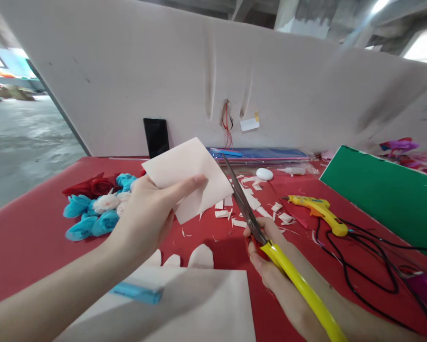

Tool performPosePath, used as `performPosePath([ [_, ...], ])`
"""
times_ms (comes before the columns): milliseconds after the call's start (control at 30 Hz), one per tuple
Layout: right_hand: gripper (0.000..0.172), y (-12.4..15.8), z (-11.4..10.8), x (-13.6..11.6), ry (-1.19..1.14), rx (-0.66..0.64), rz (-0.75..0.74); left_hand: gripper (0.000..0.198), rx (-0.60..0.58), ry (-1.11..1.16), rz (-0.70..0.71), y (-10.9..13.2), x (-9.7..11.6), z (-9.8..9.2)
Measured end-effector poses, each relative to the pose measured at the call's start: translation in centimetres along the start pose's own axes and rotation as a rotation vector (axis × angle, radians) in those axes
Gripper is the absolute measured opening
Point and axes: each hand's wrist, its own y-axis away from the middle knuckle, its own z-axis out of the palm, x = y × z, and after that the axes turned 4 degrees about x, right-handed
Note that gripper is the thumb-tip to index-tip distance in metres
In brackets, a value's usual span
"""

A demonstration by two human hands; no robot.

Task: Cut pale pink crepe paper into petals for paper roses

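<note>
Pinched in my left hand (152, 204) is a pale pink piece of paper (188, 164), held up above the table with the thumb across its face. My right hand (261, 247) is closed on scissors (249, 213) with long yellow handles. Their dark blades point up and away, close to the paper's right corner; whether they touch it I cannot tell. Beneath my arms lies a large pale sheet (206, 304) with a blue marker-like stick (138, 292) on it. Rounded cut paper pieces (201, 257) lie just beyond the sheet.
Paper scraps (249, 197) litter the red table (28, 223). Blue, white and red fabric-like flowers (92, 218) sit left. A yellow glue gun (318, 211) with a black cord and a green board (380, 194) are at right. A phone (156, 137) leans against the white panel (128, 71).
</note>
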Motion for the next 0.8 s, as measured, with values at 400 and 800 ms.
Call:
performPosePath([
  [400, 0.008, 0.64, -0.13, -0.29, -0.035, -0.037, 0.047, 0.017, -0.011, -0.138, 0.019, 0.29, -0.05, 0.20],
  [800, 0.008, 0.76, -0.03, -0.51, 0.007, -0.019, 0.014, 0.013, -0.038, -0.112, 0.025, 0.28, -0.13, 0.06],
])
